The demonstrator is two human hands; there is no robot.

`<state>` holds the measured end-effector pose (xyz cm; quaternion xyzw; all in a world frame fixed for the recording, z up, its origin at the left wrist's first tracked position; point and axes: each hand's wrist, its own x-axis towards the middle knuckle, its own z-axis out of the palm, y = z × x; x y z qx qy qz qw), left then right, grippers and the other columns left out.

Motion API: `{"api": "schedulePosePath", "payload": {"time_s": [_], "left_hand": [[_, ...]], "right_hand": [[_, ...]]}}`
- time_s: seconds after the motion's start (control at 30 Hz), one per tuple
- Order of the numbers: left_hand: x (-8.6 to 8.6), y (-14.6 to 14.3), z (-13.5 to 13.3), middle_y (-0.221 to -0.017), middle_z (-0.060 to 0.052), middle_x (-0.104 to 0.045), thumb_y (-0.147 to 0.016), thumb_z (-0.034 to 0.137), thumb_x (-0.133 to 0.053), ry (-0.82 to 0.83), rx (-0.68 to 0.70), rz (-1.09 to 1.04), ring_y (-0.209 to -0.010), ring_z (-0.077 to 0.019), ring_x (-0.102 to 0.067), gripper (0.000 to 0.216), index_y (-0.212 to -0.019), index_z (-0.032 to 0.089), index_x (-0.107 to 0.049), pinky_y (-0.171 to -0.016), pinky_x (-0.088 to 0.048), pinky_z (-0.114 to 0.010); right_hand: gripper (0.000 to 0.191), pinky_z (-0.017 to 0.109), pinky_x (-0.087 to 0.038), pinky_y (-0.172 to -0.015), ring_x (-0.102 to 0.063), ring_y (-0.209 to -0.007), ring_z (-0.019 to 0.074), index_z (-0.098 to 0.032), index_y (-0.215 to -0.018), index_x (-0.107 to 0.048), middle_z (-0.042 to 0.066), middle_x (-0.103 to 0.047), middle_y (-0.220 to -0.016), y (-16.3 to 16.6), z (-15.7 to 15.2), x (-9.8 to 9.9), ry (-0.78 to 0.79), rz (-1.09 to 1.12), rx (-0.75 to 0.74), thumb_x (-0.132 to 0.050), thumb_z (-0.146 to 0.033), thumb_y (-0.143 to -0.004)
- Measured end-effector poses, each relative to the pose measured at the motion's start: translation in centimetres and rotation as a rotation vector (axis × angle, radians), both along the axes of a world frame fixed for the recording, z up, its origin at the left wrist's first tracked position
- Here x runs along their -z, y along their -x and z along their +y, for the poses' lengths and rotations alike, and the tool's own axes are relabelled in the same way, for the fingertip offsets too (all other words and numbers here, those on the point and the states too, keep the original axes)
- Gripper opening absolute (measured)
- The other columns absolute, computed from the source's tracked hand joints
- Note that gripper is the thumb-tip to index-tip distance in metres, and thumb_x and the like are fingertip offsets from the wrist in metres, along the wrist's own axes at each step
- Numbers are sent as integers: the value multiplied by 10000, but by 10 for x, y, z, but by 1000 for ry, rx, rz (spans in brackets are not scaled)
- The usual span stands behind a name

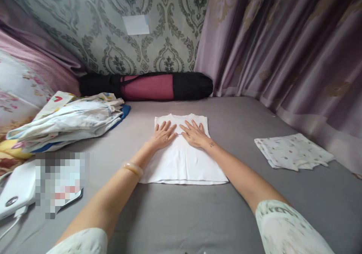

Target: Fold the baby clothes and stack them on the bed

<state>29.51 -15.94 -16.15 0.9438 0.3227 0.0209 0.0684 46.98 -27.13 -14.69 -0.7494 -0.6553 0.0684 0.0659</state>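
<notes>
A white shirt (181,163) lies spread on the grey bed sheet (169,216), its sides folded in and its hem toward me. My left hand (164,135) rests flat on the upper left of the shirt, fingers spread. On the upper right, my right hand (194,134) presses down the same way, fingers apart. Neither hand grips the cloth. Parts of the shirt's side edges are hidden under my hands and forearms.
To the right lies a folded patterned white garment (294,152). A pile of clothes (76,118) sits at the left, with a white power bank (19,190) and a blurred-out device (63,186) nearer me. Against the wall rests a long black-and-pink bag (147,86).
</notes>
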Motion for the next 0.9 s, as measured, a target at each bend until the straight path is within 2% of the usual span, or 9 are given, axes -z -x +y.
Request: {"api": "schedulePosePath", "payload": {"time_s": [0.2,0.3,0.4,0.53,0.67,0.9], "left_hand": [[3,-2,5,-1619,-66,-197,-973,594,-206,0,14,6,-1495,-285,-136,631,-1537,315,-258,-1176,-126,-545],[2,2,6,-1622,-76,-182,-978,577,-209,12,22,12,-1498,-275,-122,642,-1545,277,-242,-1181,-127,-529],[0,18,2,-1625,-92,-162,-986,546,-184,-14,7,-4,-1501,-260,-99,653,-1552,221,-220,-1192,-113,-502],[0,48,-9,-1623,-96,-158,-985,544,-142,-43,-1,2,-1502,-237,-93,684,-1553,170,-210,-1205,-76,-469],[2,64,-14,-1620,-107,-158,-974,575,-114,30,-16,40,-1502,-237,-92,739,-1551,120,-193,-1207,-92,-458],[2,63,-13,-1618,-119,-157,-968,590,-115,42,3,32,-1501,-245,-103,754,-1544,114,-211,-1202,-108,-454]], "right_hand": [[526,608,-61,-1150,-86,-1488,310,-362,-1517,-309,10,-194,-1623,0,1,-1,15,26,15,-284,-474,-1004],[552,570,-48,-1168,-63,-1496,270,-304,-1537,-274,31,-166,-1628,-4,-2,-5,34,71,5,-258,-462,-1009],[589,522,-23,-1187,-24,-1501,223,-217,-1560,-204,60,-111,-1634,-13,-14,-8,9,100,28,-190,-446,-1017],[641,508,21,-1194,-15,-1501,227,-129,-1557,-190,93,-98,-1630,-25,-41,-6,-11,27,25,-185,-455,-1006],[687,514,-18,-1200,-60,-1499,238,-112,-1559,-174,109,-113,-1625,-30,-58,3,31,-1,18,-168,-498,-991],[686,499,-90,-1204,-93,-1497,232,-127,-1560,-181,79,-133,-1624,-30,-57,9,24,-8,33,-147,-503,-987]]}}
